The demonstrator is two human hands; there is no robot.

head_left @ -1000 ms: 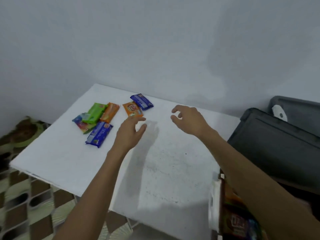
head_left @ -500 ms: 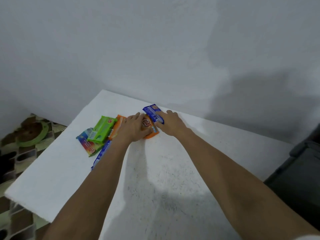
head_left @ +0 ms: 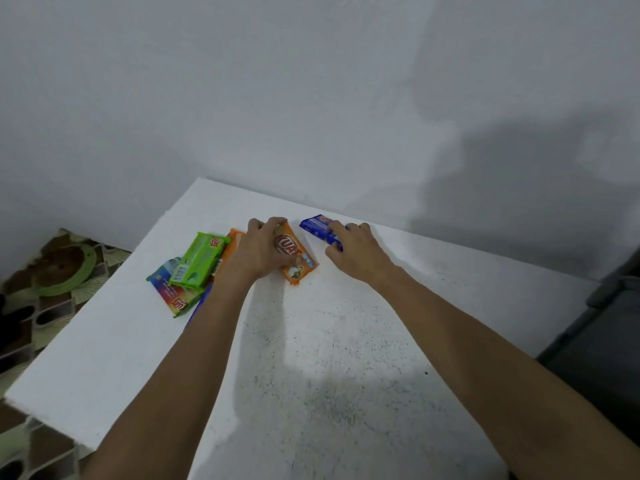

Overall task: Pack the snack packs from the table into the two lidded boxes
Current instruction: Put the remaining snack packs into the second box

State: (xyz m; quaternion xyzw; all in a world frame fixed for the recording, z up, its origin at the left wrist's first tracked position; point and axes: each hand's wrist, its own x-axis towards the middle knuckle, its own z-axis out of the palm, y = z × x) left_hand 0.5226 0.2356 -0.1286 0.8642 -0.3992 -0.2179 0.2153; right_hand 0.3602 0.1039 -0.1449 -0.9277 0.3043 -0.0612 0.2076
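Observation:
Several snack packs lie at the far left of the white table [head_left: 346, 375]. My left hand [head_left: 261, 251] grips an orange pack [head_left: 298, 263], fingers curled over its far end. My right hand [head_left: 356, 252] pinches a dark blue pack [head_left: 317, 227] close to the back edge. A green pack [head_left: 199, 259] lies on a rainbow-coloured pack [head_left: 173, 294]. Another orange pack [head_left: 230, 245] and another blue pack [head_left: 200, 303] are mostly hidden behind my left forearm. No open box shows in this view.
A dark grey lidded box [head_left: 602, 341] stands at the right edge, beside the table. A grey wall runs right behind the table. A patterned floor with a green ring [head_left: 65, 271] lies off the table's left side.
Both hands reached forward to the far packs. The left hand closed on the orange pack and the right on the dark blue pack, now drawn apart. The view swung left.

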